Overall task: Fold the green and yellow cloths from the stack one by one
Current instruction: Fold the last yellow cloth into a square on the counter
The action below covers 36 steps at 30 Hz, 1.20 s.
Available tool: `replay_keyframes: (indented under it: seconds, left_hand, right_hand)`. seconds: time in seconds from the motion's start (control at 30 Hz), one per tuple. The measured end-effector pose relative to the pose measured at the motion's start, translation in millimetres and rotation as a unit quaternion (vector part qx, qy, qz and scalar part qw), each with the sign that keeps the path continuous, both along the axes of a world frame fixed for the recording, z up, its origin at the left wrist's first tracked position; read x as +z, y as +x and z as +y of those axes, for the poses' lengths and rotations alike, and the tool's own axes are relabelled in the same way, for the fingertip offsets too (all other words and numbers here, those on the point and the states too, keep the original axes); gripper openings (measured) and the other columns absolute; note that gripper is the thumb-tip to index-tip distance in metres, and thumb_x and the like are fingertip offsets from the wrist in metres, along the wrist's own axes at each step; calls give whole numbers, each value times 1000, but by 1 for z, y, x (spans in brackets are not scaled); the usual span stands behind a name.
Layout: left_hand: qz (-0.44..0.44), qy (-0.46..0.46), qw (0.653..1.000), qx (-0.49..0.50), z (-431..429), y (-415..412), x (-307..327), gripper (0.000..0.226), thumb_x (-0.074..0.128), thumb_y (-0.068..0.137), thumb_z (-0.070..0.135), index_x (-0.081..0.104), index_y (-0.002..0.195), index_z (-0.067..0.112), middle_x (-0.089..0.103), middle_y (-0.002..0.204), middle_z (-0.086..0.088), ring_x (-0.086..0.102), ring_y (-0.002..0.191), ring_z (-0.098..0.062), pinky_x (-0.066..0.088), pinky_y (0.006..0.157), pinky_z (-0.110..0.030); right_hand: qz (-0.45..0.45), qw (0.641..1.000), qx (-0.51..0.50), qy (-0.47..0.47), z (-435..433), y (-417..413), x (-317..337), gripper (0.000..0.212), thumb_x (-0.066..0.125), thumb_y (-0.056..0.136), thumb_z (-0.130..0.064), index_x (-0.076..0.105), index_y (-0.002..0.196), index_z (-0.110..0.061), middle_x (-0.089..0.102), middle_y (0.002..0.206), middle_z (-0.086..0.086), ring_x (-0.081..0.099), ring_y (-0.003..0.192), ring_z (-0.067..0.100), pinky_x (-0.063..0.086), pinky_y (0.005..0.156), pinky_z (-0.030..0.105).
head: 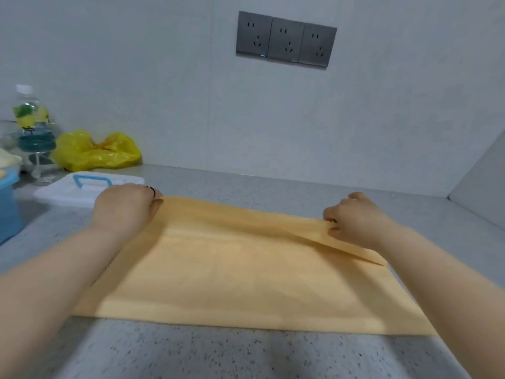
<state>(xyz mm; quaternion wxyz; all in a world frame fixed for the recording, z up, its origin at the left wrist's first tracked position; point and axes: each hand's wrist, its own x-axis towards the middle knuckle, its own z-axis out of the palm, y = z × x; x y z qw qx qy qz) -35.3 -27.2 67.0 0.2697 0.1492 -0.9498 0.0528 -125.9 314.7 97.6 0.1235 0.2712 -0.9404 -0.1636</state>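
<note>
At the far left stand a clear plastic bottle with a yellow-green label (31, 124) and a crumpled yellow plastic bag (95, 151), with a flat white plastic lid with a blue handle (90, 187) just in front of them.

The left hand (125, 206) curls its fingers (154, 196) down over the far left corner of a yellow-orange rectangular cloth (246, 274), which lies spread in the middle of the grey speckled counter (273, 356). The right hand (355, 220) pinches the far right corner, raised slightly off the layer beneath.

This looks like an early fold of one yellow cloth. The far edge is held and not yet laid, further folds remain, and neither a green cloth nor a finished fold is in view.

The cloth's long axis runs left to right, its right end angled slightly nearer the person.
</note>
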Motion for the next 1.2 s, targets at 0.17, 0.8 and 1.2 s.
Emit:
replay_keyframes:
  seconds: [0.17,0.8,1.2]
  left_hand:
    - [55,24,996,-69,-2,9,25,26,52,91,21,70,95,3,65,88,-23,59,85,-38,36,59,-33]
    - [-132,56,970,-196,-31,102,-55,28,48,91,31,60,115,37,58,122,17,52,113,-9,34,99,-23]
    - [-184,115,956,-199,-10,105,-39,39,38,96,20,42,131,35,38,139,19,32,129,-3,11,107,-15]
  right_hand:
    - [29,994,-56,-95,32,8,15,16,46,90,-22,60,97,-21,62,104,-1,51,103,19,31,83,25]
    - [-82,953,-58,-286,69,123,-66,16,66,80,-3,74,91,-10,71,98,4,64,95,24,44,81,29]
    - [-77,943,-20,-322,75,136,-86,18,65,82,-7,74,95,-15,69,103,-6,55,93,5,33,78,9]
